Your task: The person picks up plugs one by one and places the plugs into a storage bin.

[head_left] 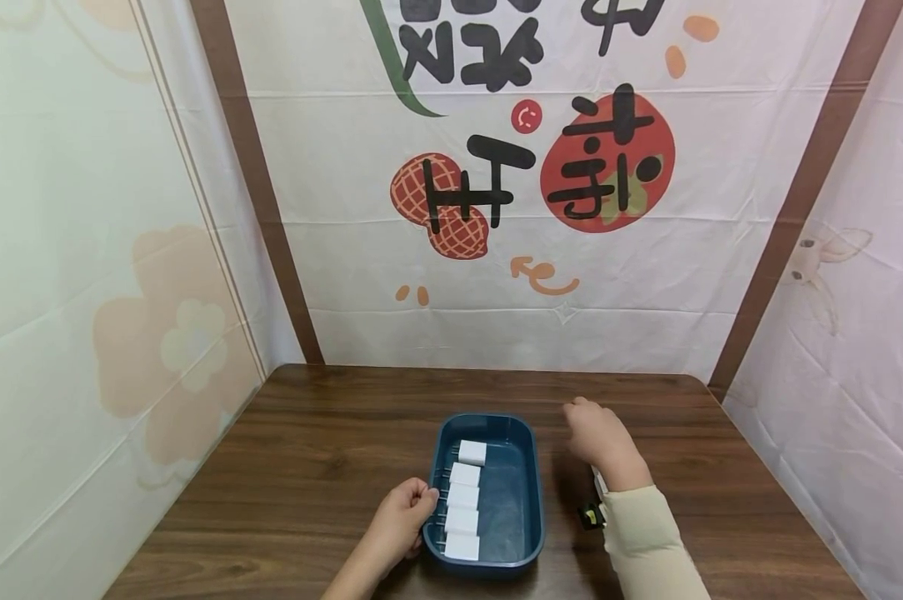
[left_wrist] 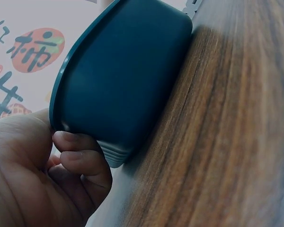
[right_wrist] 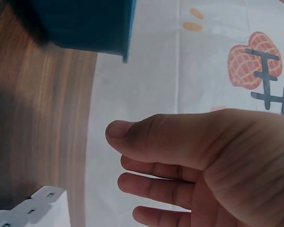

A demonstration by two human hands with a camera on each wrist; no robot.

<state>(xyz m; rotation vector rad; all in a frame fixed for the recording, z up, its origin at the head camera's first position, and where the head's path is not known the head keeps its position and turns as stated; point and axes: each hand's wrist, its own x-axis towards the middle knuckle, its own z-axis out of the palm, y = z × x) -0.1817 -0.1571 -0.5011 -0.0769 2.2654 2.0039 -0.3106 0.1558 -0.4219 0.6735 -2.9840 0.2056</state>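
Note:
A dark blue plastic bin (head_left: 506, 492) stands on the table, with several white plug adapters (head_left: 462, 497) lined up along its left side, metal prongs facing left. My left hand (head_left: 401, 518) pinches the bin's left rim; in the left wrist view, its thumb and curled fingers (left_wrist: 80, 156) hold the rim corner. To the right of the bin, my right hand (head_left: 600, 435) hovers over the table and holds nothing. The right wrist view shows its thumb stretched out above loosely bent fingers (right_wrist: 156, 187). Near it are white rounded pieces (right_wrist: 35, 208) with small slots, partly cut off by the frame.
A small black and yellow-green item (head_left: 591, 516) lies partly under the right forearm, beside a white piece mostly hidden by the sleeve. The brown wood-grain table (head_left: 331, 442) is bordered by a printed white cloth backdrop (head_left: 346, 275) at the back and sides.

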